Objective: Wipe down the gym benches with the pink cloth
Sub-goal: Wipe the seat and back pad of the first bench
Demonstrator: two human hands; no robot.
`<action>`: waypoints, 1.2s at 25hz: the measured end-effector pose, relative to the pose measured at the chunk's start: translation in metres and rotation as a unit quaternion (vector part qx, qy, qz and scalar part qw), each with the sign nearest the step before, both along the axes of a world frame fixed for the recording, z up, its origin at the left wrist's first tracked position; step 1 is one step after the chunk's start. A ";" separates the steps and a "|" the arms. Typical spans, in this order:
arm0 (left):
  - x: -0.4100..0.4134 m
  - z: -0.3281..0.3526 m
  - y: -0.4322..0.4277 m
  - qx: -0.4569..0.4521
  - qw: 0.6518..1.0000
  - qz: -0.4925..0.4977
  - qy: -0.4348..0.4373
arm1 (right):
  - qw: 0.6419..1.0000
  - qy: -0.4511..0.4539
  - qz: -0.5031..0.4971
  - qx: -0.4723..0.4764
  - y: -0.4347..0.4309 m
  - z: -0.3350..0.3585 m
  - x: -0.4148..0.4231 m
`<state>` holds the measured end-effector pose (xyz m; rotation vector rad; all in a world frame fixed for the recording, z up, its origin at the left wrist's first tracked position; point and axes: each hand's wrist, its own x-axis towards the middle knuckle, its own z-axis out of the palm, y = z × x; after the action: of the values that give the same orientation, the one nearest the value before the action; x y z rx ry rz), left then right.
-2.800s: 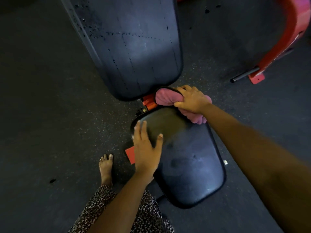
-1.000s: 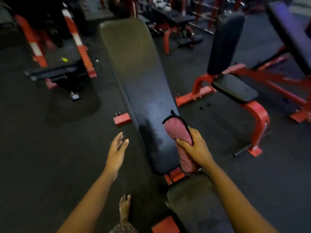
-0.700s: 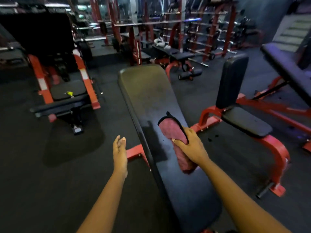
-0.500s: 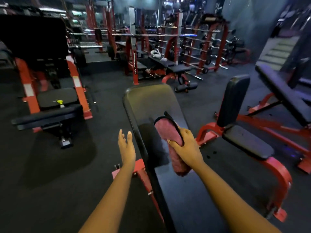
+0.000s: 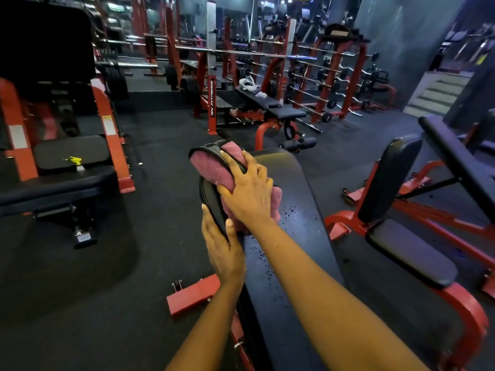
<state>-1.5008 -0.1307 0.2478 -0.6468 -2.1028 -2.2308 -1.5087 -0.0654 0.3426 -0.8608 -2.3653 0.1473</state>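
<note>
Right hand (image 5: 249,194): fingers (image 5: 233,163) splayed and curled over the bunched pink cloth (image 5: 211,170), pinning it on the top-left corner of the backrest pad (image 5: 302,236). Some cloth overhangs the pad edge beyond the fingertips.

Left hand (image 5: 225,253): just below the right, thumb on the pad face, fingers wrapped round the pad's left edge. Looks like a brace.

Droplets (image 5: 290,210) on the vinyl just right of the right wrist and down alongside the forearm, so that area looks unwiped.

Suggestions:
- Flatten the wad under the palm for more contact.
- Tuck in the overhang so it doesn't slide off the edge.
- Stroke from the top edge back toward the body, in overlapping lanes, working right through the droplets.
- Lift the left thumb before the cloth reaches it, or that strip gets missed.

Yellow spray bottle (image 5: 73,160) is well left of both hands, on another bench's seat.
</note>
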 end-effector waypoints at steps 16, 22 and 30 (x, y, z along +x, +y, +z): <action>-0.001 0.030 -0.029 -0.159 0.980 -0.114 -0.034 | 0.936 0.165 -0.173 -0.258 0.082 -0.013 0.093; -0.022 0.079 -0.053 -0.242 0.876 -0.279 0.311 | 0.842 0.362 -0.237 -0.321 0.004 -0.042 0.101; -0.111 0.089 0.043 -0.363 0.425 -0.306 0.770 | 0.835 0.263 -0.397 -0.274 0.025 -0.024 0.040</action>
<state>-1.6115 -0.0881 0.3369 -2.3247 -1.3168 0.2725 -1.4689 -0.0399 0.3185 -1.7406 -1.3048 0.6408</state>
